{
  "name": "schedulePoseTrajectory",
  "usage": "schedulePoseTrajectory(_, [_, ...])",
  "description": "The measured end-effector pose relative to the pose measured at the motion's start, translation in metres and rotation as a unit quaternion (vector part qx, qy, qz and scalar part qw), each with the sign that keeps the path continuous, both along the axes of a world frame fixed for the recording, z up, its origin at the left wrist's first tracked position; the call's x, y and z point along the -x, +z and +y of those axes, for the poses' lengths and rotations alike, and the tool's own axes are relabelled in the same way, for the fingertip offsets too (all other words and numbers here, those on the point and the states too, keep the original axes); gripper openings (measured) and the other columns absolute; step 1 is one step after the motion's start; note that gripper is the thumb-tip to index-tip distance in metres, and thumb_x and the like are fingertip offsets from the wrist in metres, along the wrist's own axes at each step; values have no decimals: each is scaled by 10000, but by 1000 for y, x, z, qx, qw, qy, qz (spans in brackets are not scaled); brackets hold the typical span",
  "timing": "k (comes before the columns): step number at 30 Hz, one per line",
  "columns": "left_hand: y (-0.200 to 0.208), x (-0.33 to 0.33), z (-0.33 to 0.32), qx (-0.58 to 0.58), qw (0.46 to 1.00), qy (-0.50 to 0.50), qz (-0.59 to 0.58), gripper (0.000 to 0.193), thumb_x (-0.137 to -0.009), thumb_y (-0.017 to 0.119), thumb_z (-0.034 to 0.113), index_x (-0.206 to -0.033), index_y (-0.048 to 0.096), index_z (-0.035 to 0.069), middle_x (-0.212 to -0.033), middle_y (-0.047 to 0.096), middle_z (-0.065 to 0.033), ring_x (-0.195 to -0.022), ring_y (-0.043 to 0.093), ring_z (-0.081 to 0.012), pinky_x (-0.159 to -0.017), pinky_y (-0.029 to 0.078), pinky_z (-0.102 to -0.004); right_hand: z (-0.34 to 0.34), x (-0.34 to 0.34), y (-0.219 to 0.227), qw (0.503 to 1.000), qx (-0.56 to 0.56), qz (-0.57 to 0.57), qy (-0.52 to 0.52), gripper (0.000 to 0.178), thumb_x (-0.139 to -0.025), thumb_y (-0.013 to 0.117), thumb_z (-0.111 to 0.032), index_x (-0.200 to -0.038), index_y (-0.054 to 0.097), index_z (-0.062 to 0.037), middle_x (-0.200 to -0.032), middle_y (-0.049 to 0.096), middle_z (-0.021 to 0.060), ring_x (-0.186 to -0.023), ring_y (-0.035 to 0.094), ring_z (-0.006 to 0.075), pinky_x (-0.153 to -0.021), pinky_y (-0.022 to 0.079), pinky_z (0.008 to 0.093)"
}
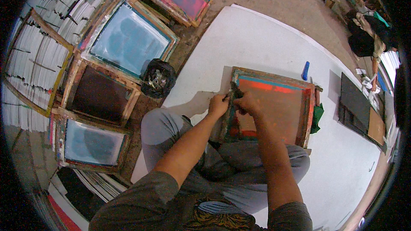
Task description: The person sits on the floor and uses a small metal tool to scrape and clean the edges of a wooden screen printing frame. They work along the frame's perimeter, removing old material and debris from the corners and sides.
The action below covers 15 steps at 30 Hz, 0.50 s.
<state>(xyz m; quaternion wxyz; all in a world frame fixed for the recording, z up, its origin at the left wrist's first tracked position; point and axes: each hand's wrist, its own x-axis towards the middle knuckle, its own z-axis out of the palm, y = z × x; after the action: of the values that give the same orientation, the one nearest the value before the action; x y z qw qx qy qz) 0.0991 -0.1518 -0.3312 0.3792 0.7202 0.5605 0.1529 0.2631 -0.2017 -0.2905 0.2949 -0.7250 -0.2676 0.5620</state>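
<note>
I sit cross-legged with a wooden screen-printing frame point(275, 77) lying in front of me. Its mesh point(267, 111) is brownish, with orange-red ink stains and a blue-green border. My left hand point(219, 105) is closed at the outer side of the frame's left bar, and what its fingers pinch is too small to make out. Over the same bar, my right hand point(247, 103) is closed around a small dark object point(235, 89), whose kind I cannot tell. Both hands are close together. Beyond the frame's far right lies a blue-handled tool point(305, 71).
A white board point(257, 32) lies under me and the frame. On the left lean several more screen frames point(130, 38), beside stacked sheets point(47, 64). A black plastic bag point(158, 78) holds scraps. Green cloth point(317, 117) touches the frame's right side; dark panels point(355, 105) lie farther right.
</note>
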Motion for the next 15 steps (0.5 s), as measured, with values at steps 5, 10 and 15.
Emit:
schedulePoseTrajectory(5, [-4, -1, 2, 20, 1000, -21, 1, 316, -943, 679, 272, -1142, 756, 39, -1072, 726, -245, -1012, 692, -441, -890, 544, -497, 2, -7, 10, 996, 5, -60, 66, 160, -802, 753, -79, -739, 670, 42, -631, 662, 115, -439, 587, 175, -376, 439, 350])
schedulePoseTrajectory(10, [-29, 11, 6, -51, 999, -16, -1, 342, -949, 681, 282, -1177, 747, 36, -1148, 716, -233, -1061, 682, -426, -932, 534, -483, 5, -1, 14, 993, -25, -79, 88, 162, -790, 757, -89, -744, 695, 53, -639, 686, 132, -436, 605, 180, -388, 475, 353])
schedulePoseTrajectory(15, [-12, -1, 2, 30, 999, -9, -3, 351, -957, 675, 299, -1179, 746, 37, -1154, 703, -248, -1086, 670, -436, -949, 526, -487, 2, -6, 16, 988, 14, -131, 75, 184, -791, 759, -114, -756, 716, 61, -637, 697, 130, -451, 632, 182, -411, 502, 340])
